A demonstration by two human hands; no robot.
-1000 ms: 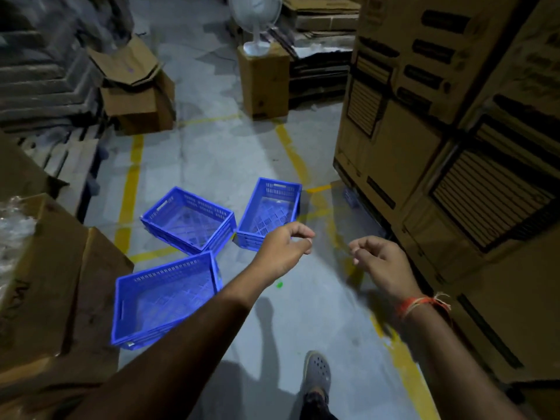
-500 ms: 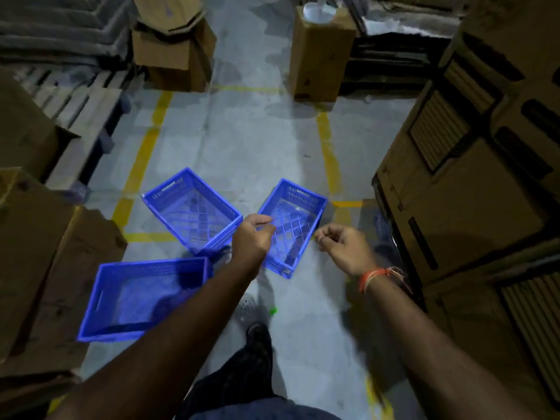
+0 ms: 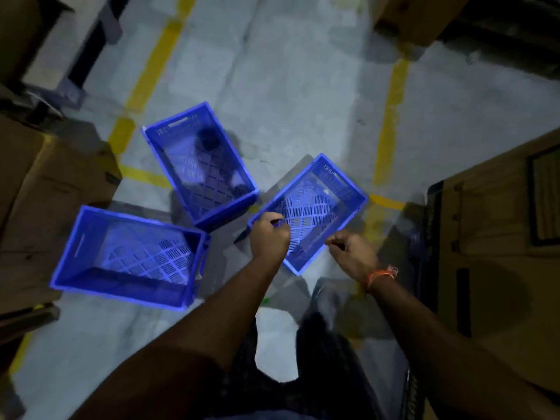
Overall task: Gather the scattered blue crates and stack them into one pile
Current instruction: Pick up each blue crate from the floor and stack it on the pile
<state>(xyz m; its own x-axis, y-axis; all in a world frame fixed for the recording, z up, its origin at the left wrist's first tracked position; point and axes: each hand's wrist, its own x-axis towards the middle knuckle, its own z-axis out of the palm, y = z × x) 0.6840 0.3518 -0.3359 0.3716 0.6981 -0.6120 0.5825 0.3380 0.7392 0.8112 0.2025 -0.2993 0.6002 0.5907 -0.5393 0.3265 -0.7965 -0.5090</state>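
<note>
Three open blue mesh crates lie on the grey floor. The right crate (image 3: 321, 198) sits at an angle just in front of me. My left hand (image 3: 269, 235) grips its near left rim, fingers curled over the edge. My right hand (image 3: 351, 253), with an orange thread at the wrist, curls its fingers on the near right rim. The middle crate (image 3: 209, 174) lies beyond, its corner close to the right crate. The left crate (image 3: 133, 256) rests beside a cardboard box.
Cardboard boxes (image 3: 45, 192) crowd the left side, and a tall stack of cartons (image 3: 497, 237) walls off the right. A wooden pallet (image 3: 75, 56) lies at the far left. Yellow lines (image 3: 388, 116) mark the floor. My legs (image 3: 303, 359) stand just below the crates.
I have stepped in and leaned over the crates. Both hands moved down from above the right crate and took hold of its near rims.
</note>
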